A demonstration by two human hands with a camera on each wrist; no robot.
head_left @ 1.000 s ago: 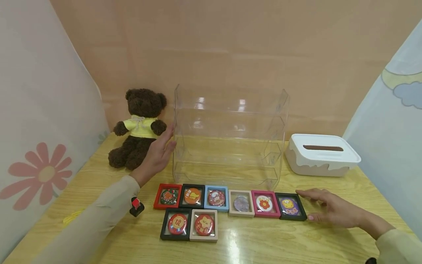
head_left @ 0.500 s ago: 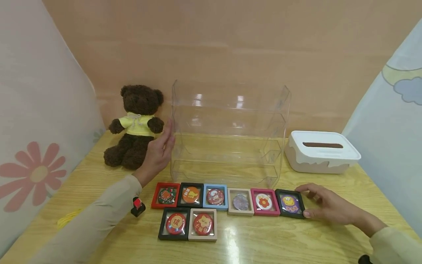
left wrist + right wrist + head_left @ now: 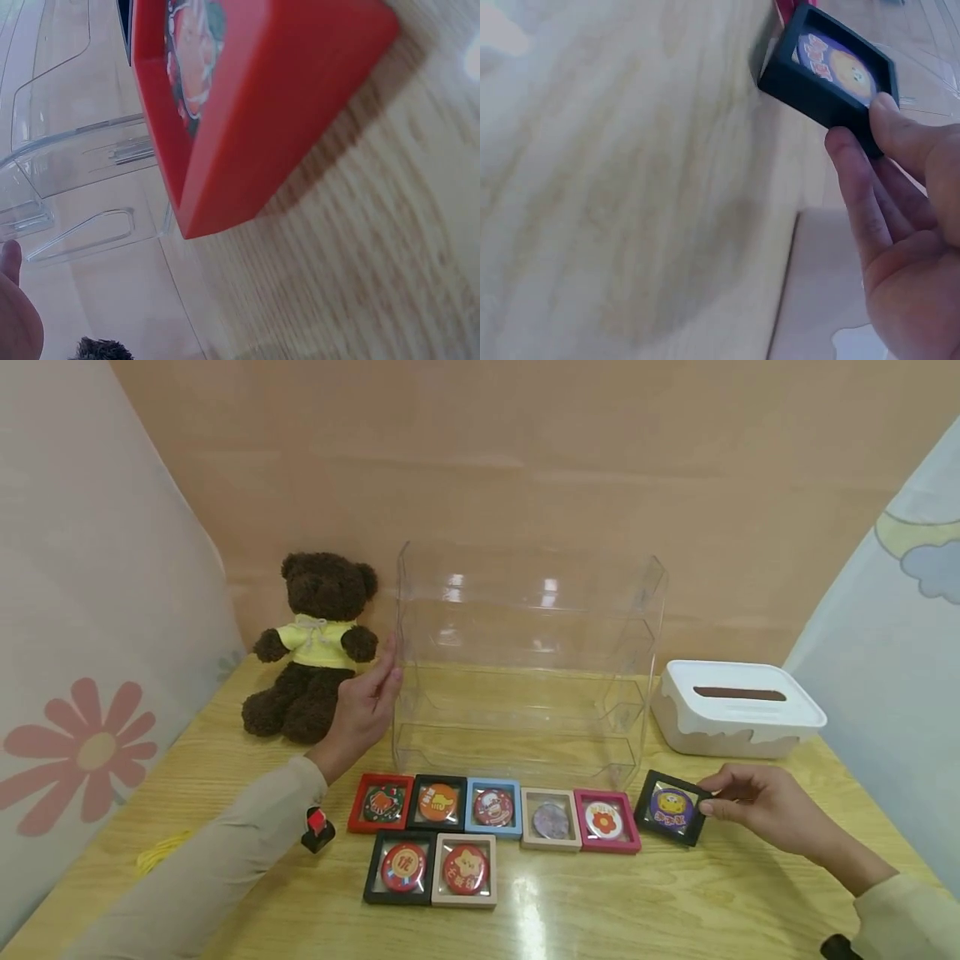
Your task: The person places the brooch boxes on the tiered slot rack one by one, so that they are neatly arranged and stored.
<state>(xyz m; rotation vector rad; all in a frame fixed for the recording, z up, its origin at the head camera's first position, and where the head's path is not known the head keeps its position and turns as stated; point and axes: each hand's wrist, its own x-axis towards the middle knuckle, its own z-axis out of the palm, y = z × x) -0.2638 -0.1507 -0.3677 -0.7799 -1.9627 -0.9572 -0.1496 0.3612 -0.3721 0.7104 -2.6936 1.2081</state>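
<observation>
The black frame (image 3: 672, 810) is square and deep-sided, with a clear window over a round purple badge bearing a yellow figure and pale lettering. It sits tilted at the lower right of the head view, near the pink frame (image 3: 607, 821) at the row's end. My right hand (image 3: 772, 806) pinches its right edge, thumb on the front, the arm coming in from the lower right. My left hand (image 3: 363, 702), left of centre, rests with extended fingers against the clear rack's (image 3: 525, 722) left side.
</observation>
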